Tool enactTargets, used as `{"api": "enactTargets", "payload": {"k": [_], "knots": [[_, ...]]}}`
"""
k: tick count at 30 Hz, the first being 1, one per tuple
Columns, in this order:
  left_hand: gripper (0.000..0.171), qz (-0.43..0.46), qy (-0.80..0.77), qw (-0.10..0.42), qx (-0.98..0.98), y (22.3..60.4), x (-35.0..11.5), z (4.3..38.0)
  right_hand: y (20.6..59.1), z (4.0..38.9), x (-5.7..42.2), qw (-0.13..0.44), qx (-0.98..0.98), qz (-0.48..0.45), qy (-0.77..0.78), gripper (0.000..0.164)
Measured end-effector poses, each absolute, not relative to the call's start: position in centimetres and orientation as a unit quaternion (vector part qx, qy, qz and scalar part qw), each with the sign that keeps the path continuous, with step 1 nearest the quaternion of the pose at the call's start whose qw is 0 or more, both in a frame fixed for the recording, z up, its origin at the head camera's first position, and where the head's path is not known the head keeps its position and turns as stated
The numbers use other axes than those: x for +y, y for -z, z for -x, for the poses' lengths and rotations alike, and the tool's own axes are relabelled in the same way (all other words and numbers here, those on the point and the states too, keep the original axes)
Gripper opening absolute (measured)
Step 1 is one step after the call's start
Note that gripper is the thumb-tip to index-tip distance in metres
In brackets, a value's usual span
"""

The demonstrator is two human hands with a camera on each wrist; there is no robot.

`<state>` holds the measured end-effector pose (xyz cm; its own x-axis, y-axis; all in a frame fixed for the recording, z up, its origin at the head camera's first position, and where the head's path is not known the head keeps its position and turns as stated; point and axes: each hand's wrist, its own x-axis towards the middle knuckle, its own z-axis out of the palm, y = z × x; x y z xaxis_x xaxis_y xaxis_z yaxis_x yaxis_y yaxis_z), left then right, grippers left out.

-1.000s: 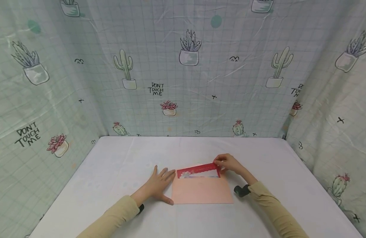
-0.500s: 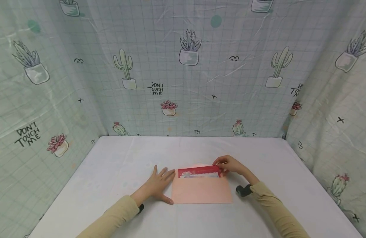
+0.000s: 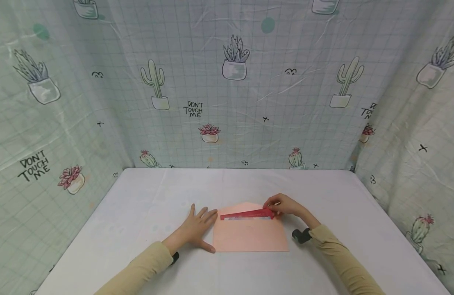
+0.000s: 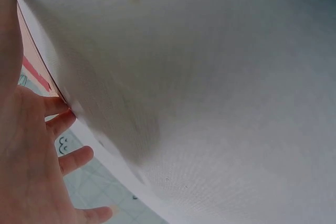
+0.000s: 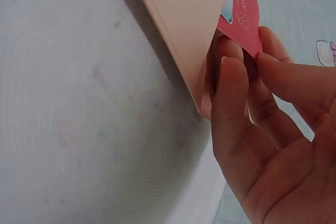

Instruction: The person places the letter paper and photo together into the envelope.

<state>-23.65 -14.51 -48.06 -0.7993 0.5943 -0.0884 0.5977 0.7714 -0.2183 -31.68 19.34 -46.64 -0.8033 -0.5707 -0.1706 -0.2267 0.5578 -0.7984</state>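
Note:
A pale pink envelope lies on the white table with its flap folded back at the far side. Out of its mouth shows the upper strip of a red card, its right end higher than its left; the rest of the card is hidden inside. My right hand pinches the card's upper right corner between thumb and finger, as the right wrist view also shows, with other fingers at the envelope's edge. Spread out flat, my left hand rests with its thumb and fingertips along the envelope's left edge.
The white table reaches back to a hanging cloth printed with cacti, which also closes off both sides. A dark wrist camera sits beneath the right forearm.
The red card has slid down deeper into the envelope, and less of it shows. My right hand has come slightly down with it, while the left hand keeps its place.

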Motion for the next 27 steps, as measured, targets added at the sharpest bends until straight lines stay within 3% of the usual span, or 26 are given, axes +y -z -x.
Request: {"api": "enactTargets", "payload": {"k": [27], "knots": [[0.110, -0.321, 0.100, 0.009, 0.942, 48.19, -14.62, 23.84, 46.58, 31.51, 19.30, 0.234, 0.848, 0.293, 0.375, 0.016]]}}
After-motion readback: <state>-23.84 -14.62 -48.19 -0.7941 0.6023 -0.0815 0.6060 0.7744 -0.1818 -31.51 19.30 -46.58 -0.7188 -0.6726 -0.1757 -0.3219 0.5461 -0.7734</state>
